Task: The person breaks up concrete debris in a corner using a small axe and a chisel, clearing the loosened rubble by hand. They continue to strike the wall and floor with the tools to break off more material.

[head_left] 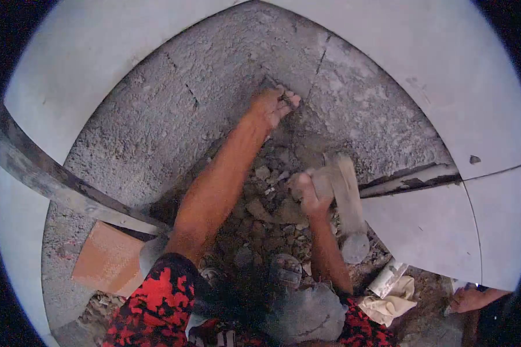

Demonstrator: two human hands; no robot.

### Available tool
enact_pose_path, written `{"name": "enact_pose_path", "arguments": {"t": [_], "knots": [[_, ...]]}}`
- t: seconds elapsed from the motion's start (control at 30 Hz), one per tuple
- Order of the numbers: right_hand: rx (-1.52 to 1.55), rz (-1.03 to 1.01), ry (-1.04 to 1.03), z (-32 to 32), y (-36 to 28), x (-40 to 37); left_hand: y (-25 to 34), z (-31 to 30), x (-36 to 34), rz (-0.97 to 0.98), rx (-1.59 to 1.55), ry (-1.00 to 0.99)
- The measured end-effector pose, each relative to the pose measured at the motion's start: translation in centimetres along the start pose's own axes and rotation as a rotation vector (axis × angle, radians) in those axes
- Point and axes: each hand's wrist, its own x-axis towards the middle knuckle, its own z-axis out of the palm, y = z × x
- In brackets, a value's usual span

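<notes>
My left hand (276, 105) reaches into the corner where two rough grey walls (139, 121) meet. Its fingers are curled round a thin dark rod (270, 81), whose end shows at the wall. Lower and to the right, my right hand (314, 195) is closed on a grey-brown block (329, 178), smeared by motion; I cannot tell its exact kind. Beside that block a pale, wood-coloured length (350, 194) slants down towards a round grey piece (356, 247). Broken stones and rubble (263, 211) cover the ground between my forearms.
A long board (58, 182) slants in from the left above an orange-brown tile (109, 257). Pale panels (428, 225) stand on the right. Near the lower right lie a whitish cylinder (386, 279) and a crumpled beige bag (391, 303). Another person's hand (466, 301) shows at the right.
</notes>
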Motion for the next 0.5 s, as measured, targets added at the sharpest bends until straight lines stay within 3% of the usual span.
{"name": "enact_pose_path", "arguments": {"t": [0.07,0.1,0.2,0.23,0.27,0.33,0.37,0.4,0.47,0.5], "knots": [[0.377,-0.233,0.016,0.1,1.3,-1.2,-0.2,-0.3,-0.4,0.045,0.069,-0.052],[0.376,-0.232,0.026,0.1,0.2,-0.4,0.7,0.3,-0.8,-0.030,-0.014,-0.012],[-0.499,0.466,-0.314,0.1,-2.9,3.6,0.8,0.1,0.1,-0.109,-0.135,-0.003],[-0.646,0.161,-0.295,0.2,0.2,2.7,1.2,0.1,1.0,-0.100,-0.165,-0.034],[-0.638,0.150,-0.294,0.2,-0.2,2.3,1.6,0.2,1.1,-0.088,-0.160,-0.037],[-0.207,-0.182,-0.041,-0.3,-1.4,1.3,1.2,0.1,0.4,-0.073,-0.056,-0.059],[0.140,0.028,-0.028,0.6,0.8,0.7,1.0,0.1,0.2,-0.085,-0.059,-0.048],[0.133,0.046,-0.031,0.6,-0.1,1.6,0.9,0.2,-0.1,-0.064,-0.056,-0.025],[-0.503,0.396,-0.416,0.2,-3.2,4.9,0.4,0.1,0.1,-0.039,-0.050,-0.016],[-0.394,0.535,-0.530,-0.4,-7.4,5.7,-0.2,-0.7,0.9,-0.046,0.044,-0.058]]}}
